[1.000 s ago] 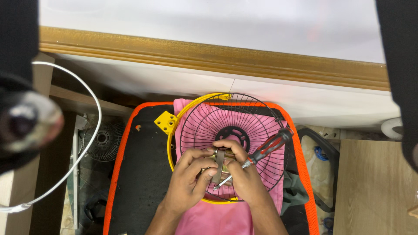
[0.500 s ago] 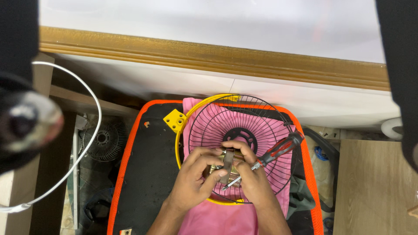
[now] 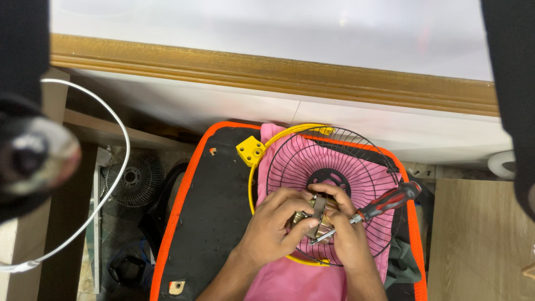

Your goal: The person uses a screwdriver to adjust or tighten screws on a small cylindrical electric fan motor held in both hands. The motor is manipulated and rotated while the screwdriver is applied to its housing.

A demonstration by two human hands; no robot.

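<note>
A black wire fan guard [image 3: 356,153] with a yellow rim lies on a pink cloth [image 3: 290,281]. Over its lower middle, my left hand [image 3: 273,226] and my right hand [image 3: 343,234] hold a small metal motor part [image 3: 316,214] between them. My right hand also grips a screwdriver [image 3: 384,203] with a red and black handle, its shaft pointing down-left toward the part. A yellow plastic bracket [image 3: 251,150] sits at the guard's upper left edge.
The cloth and guard rest on a black mat with an orange border [image 3: 214,223]. Another fan grille [image 3: 134,178] lies on the floor at left. A white hoop [image 3: 111,192] curves on the left. A wooden ledge [image 3: 278,75] runs behind, a wooden board [image 3: 479,239] at right.
The view has shifted so that the guard, mat and hands sit a little further right and lower. Both hands stay on the metal part, the screwdriver handle tilting further right.
</note>
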